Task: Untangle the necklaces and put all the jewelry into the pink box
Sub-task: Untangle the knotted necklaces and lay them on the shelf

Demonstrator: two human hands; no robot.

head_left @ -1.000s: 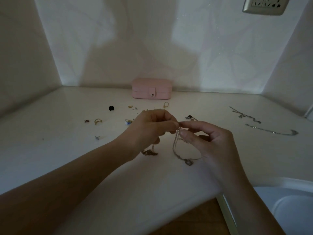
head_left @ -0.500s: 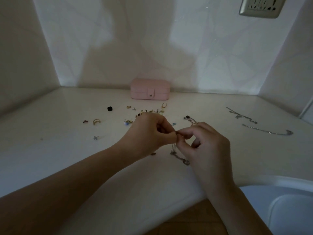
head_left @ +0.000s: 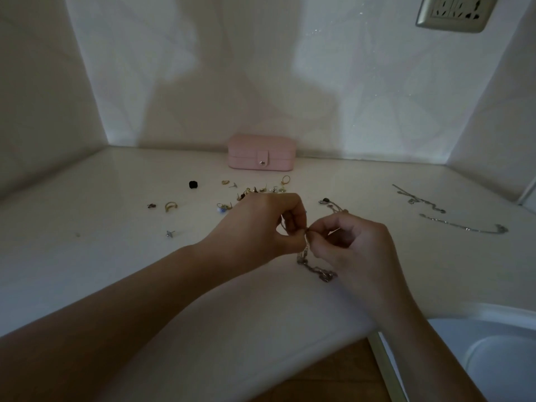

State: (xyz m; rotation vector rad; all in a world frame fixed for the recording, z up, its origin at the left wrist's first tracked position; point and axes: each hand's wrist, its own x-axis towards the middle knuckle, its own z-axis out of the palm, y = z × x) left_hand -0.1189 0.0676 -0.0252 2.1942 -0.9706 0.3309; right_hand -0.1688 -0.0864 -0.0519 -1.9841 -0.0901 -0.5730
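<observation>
Dim here, light coming from behind me: my shadow sprawls big and soft over the far wall (head_left: 261,91), pale patches either side. My left forearm (head_left: 130,309), near the lens, goes almost black. The silver chain (head_left: 311,266) pinched between my left hand (head_left: 269,227) and right hand (head_left: 353,245) looks murky, links barely resolved. The wide lens bows the wall's corners; the socket (head_left: 455,13) far right tilts.

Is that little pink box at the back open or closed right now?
Closed. The pink box has its lid lying flat, and the snap tab is fastened down over the front. Nothing of its inside shows.
</observation>
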